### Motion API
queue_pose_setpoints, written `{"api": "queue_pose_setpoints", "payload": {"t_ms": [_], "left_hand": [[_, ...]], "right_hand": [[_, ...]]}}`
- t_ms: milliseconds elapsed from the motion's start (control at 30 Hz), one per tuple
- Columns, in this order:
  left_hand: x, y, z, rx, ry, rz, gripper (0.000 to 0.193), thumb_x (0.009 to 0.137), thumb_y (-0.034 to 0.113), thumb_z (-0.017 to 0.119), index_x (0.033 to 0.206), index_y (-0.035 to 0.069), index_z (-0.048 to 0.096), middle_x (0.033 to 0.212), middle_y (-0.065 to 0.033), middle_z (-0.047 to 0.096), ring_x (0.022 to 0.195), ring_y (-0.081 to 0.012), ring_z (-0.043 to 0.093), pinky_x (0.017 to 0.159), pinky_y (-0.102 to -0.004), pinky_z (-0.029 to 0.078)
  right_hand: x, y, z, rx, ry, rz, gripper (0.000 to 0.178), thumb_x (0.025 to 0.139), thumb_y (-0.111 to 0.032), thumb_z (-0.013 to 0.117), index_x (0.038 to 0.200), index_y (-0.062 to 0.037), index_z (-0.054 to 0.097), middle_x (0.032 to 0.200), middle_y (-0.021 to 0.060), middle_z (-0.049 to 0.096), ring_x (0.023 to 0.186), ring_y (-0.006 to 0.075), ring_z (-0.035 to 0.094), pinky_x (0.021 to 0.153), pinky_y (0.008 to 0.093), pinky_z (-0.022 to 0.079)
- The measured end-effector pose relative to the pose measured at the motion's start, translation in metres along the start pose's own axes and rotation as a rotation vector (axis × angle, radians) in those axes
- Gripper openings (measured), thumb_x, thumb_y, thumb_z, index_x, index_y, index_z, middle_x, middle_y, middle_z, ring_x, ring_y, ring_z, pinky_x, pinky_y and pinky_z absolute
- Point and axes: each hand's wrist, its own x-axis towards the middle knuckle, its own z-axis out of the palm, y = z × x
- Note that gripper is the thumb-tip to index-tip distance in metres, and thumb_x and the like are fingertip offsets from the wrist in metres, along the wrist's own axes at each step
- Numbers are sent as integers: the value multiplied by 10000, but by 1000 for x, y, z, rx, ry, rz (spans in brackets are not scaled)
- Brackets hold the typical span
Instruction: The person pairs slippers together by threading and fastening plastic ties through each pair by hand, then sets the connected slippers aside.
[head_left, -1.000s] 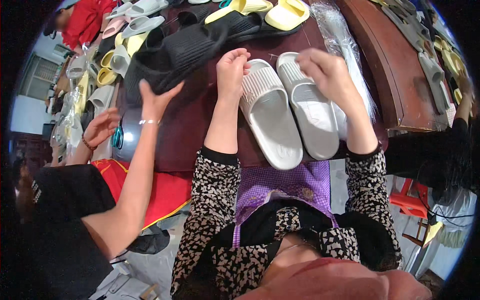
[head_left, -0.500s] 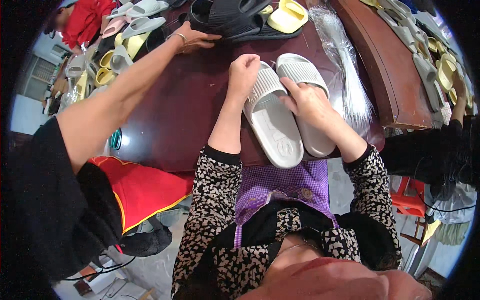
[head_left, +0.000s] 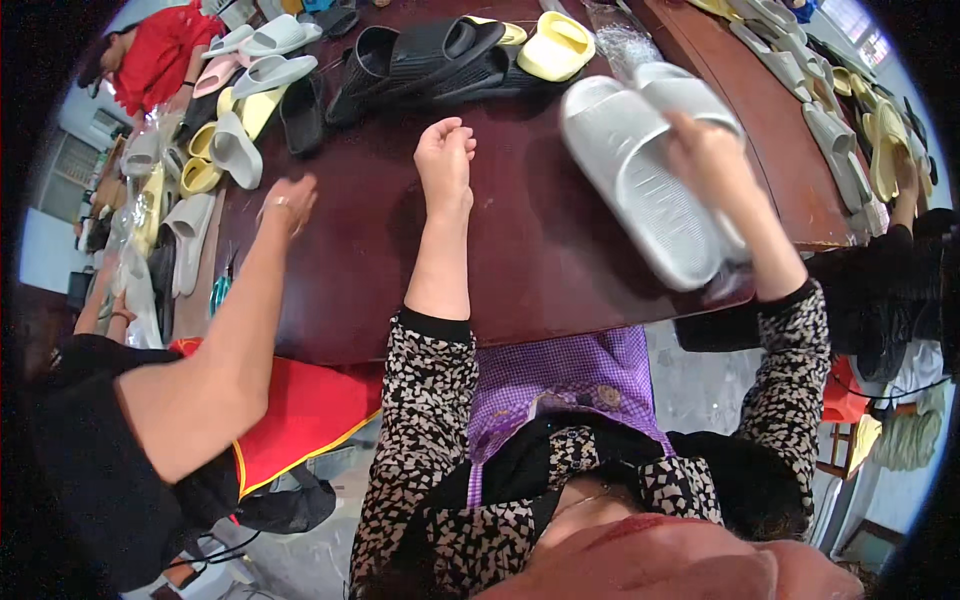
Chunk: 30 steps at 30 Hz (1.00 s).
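A pair of light grey slide sandals [head_left: 665, 225] is at the right of the dark red table [head_left: 400, 290], side by side. My right hand [head_left: 708, 165], smeared by motion, grips the pair at the straps; part of the right sandal is hidden behind it. My left hand [head_left: 445, 160] is raised over the middle of the table, away from the sandals. Its fingers are curled together, and anything between them is too small to see. Beyond it lie black slides [head_left: 430, 60] and a yellow slide [head_left: 556, 47].
A co-worker's arm [head_left: 245, 310] reaches over the table's left edge. Many grey, yellow and pink slides [head_left: 275, 75] lie along the left. A clear plastic bundle [head_left: 622, 40] sits behind the grey pair. A brown raised board [head_left: 745, 110] with more slides borders the right.
The grey pair has moved right and away from me with my right hand. My left hand has come off it, to the left. The co-worker's hand has drawn back from the black slides.
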Motion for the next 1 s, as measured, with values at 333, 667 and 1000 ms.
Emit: {"api": "queue_pose_setpoints", "payload": {"t_ms": [333,667,1000], "left_hand": [[4,-28,-4,-97,-20,-28,188,830,19,531,1017,14,553,844,-73,618,670,-125,593,576,-240,499],[4,-12,-26,-93,31,-32,193,830,16,525,1023,15,542,846,-78,613,658,-132,592,557,-239,498],[-28,34,33,-157,-51,-48,209,816,13,537,1024,15,537,830,-79,604,653,-133,587,548,-243,497]], "right_hand": [[22,283,-39,-313,435,338,350,873,-241,431,1179,-124,556,1023,252,599,978,374,580,828,451,446],[83,85,13,628,16,302,335,877,-308,561,1064,-36,615,817,34,637,649,69,559,489,244,444],[128,-27,50,1713,-279,656,351,871,-302,600,1052,-24,488,904,113,651,619,133,583,490,267,453]]}}
